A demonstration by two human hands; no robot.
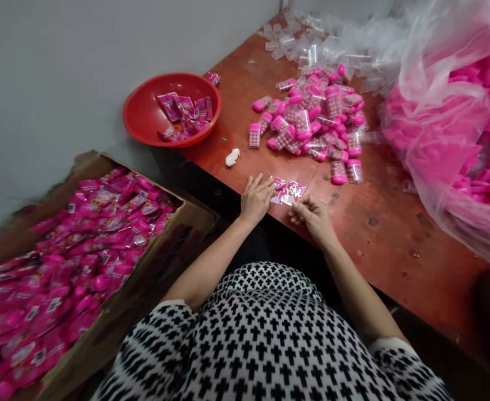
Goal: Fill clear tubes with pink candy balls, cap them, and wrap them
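A small shiny pink packet (292,192) lies near the table's front edge between my hands, and a second pink packet (278,184) is partly under the fingers on the left. My left hand (255,199) rests on the table with its fingers stretched over that second packet's edge. Thumb and forefinger of my right hand (313,216) pinch the lower right corner of the nearer packet. Just beyond is a heap of clear bottles with pink caps (303,123), filled with small pink balls. A crumpled white scrap (232,157) sits left of the packets.
A red bowl (134,120) with several pink packets stands at the table's left edge. Below it, a cardboard box (161,239) is full of filled pink packets. Clear plastic containers (312,53) lie at the back. A large clear bag (432,111) of pink pieces is on the right.
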